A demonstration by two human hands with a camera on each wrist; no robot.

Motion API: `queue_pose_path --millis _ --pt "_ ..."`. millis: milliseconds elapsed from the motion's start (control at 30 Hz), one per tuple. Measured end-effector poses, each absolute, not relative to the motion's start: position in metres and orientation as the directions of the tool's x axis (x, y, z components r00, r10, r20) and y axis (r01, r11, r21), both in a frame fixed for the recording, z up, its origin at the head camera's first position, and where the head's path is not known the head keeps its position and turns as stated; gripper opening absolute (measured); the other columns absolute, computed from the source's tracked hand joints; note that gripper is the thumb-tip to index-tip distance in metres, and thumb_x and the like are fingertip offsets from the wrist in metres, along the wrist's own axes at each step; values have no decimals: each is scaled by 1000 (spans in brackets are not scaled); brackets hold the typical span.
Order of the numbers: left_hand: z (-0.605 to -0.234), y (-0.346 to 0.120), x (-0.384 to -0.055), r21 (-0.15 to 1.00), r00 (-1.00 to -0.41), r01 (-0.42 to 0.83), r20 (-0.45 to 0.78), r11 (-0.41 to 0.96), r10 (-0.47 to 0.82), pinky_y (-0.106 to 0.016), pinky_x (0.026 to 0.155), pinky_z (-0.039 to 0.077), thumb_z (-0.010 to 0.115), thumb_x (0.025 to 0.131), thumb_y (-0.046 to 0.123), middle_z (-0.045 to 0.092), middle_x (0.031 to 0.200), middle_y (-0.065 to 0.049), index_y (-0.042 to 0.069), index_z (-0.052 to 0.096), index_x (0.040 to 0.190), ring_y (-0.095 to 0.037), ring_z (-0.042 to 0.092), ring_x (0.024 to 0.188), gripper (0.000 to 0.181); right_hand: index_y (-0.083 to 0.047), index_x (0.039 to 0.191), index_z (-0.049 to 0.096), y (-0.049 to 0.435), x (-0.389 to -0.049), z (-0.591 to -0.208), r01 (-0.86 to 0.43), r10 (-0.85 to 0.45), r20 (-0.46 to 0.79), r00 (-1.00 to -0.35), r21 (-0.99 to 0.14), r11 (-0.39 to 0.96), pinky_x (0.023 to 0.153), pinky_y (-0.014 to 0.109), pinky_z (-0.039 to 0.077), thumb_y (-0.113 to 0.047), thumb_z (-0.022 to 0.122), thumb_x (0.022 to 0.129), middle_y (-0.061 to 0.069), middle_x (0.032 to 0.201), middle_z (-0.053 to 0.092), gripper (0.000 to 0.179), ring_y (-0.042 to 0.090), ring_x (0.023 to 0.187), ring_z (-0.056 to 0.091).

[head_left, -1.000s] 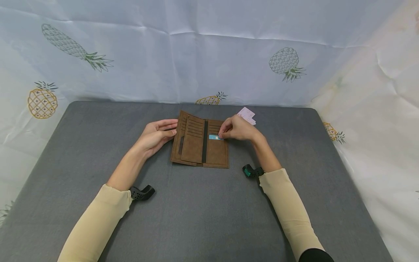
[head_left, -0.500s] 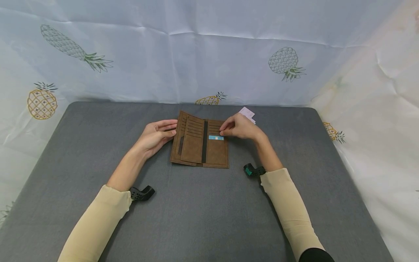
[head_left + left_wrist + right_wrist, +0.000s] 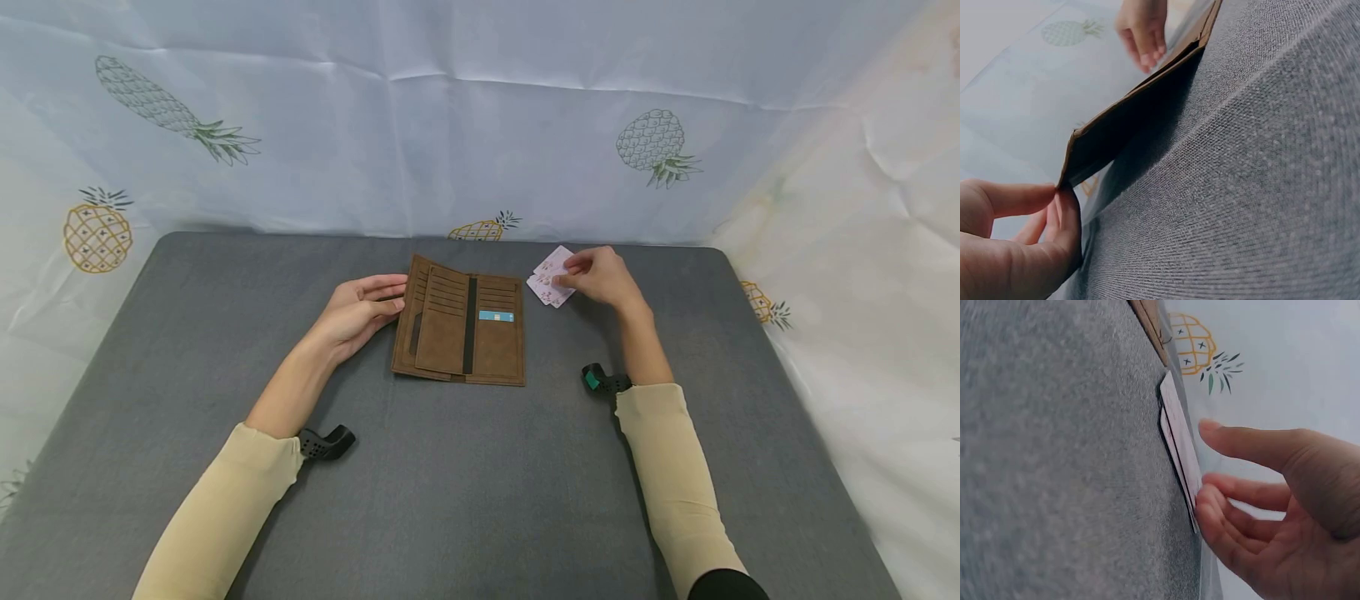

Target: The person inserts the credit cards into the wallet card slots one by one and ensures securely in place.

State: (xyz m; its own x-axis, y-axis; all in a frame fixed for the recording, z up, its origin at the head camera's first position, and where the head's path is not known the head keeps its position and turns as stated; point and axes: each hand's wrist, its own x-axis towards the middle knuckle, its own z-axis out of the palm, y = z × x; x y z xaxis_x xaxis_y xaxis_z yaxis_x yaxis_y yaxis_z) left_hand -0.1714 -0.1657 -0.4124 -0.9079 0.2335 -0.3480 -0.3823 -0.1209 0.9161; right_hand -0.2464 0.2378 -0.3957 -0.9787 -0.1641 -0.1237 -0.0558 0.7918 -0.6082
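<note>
A brown bifold wallet [image 3: 442, 342] lies unfolded in the middle of the table, its left side raised. My left hand [image 3: 356, 317] pinches its left edge between thumb and fingers, as the left wrist view shows at the wallet's corner [image 3: 1075, 150]. A blue card [image 3: 491, 316] sits in a slot of the right half, only its top strip showing. To the wallet's right lie several overlapping pink patterned cards [image 3: 545, 287]. My right hand [image 3: 603, 277] is over their right side. In the right wrist view its thumb is apart from the fingers [image 3: 1210, 509], whose tips are right at the cards' edge [image 3: 1180, 440].
The grey cloth-covered table [image 3: 450, 500] ends at the back against a pale curtain [image 3: 480, 150] printed with pineapples. Wrist cameras [image 3: 326, 442] are worn on both forearms, above the table.
My right hand has left the blue card in its slot and moved right to the pink cards, uncovering more of them. My left hand stays at the wallet's edge.
</note>
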Motion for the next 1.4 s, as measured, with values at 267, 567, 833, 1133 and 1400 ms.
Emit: queue_pose_path --millis 267,567,833,1133,1400 --pt "-413 -167 -170 921 -905 -379 -348 -93 244 -15 99 57 58 107 -6 58 139 0 3 43 164 -7 63 120 60 4 138 67 236 -244 -391 30 -92 -211 -973 -515 857 102 53 55 -43 89 89 25 133 69 71 37 116 63" --pt "-412 -165 -171 923 -904 -378 -349 -79 248 -15 98 58 58 107 -6 58 136 1 3 43 164 -6 63 118 59 6 139 63 234 -245 -394 48 -69 -227 -971 -474 879 104 55 55 -37 92 88 25 135 65 72 37 115 60" --pt "-412 -165 -171 923 -903 -378 -351 -70 249 -16 96 58 58 107 -7 59 133 2 3 44 163 -6 64 115 58 8 142 54 237 -246 -393 69 -76 -264 -962 -501 862 101 52 53 -37 89 90 26 138 60 77 35 114 57" --pt "-411 -164 -171 928 -905 -369 -348 -42 245 -16 98 58 59 107 -5 58 135 2 3 44 164 -7 63 116 59 6 146 50 247 -251 -398 47 -142 -219 -965 -681 731 72 27 49 -19 80 99 10 102 69 61 16 83 61" --pt "-411 -165 -170 930 -906 -364 -344 -40 245 -16 97 58 60 107 -5 58 136 1 3 43 164 -7 63 116 60 1 151 50 245 -250 -397 97 -141 -200 -970 -844 528 76 24 60 -17 78 101 -4 90 77 60 10 80 69"
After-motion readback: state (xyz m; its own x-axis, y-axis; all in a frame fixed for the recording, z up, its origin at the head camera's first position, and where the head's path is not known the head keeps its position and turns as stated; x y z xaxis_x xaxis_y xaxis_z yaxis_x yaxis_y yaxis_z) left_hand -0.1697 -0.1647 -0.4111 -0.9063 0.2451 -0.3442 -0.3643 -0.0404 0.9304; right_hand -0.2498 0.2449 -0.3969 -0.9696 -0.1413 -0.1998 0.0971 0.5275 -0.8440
